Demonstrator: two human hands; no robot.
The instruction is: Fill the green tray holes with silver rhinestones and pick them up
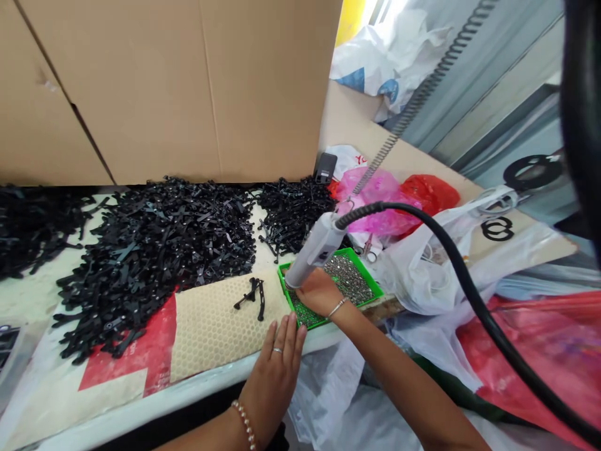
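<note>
My left hand [277, 366] lies flat at the table's front edge with its fingers stretched out, just left of a green tray [378, 293] of small metal parts. Over that tray is my right hand [319, 293], partly behind a grey-white electric screwdriver [312, 250]; its fingertips are hidden, so what they grip cannot be made out. The screwdriver hangs tilted from a coiled spring, its lower end at the hand. Two or so black plastic pieces [260, 299] rest on a beige honeycomb mat [211, 332], left of the tray and beyond my left hand.
Large heaps of black parts [173, 232] cover the back of the table below a cardboard wall [154, 88]. A thick black cable [451, 250] arcs across the right side. Pink, red and white plastic bags [432, 275] lie at the right. A clear bin [19, 357] stands far left.
</note>
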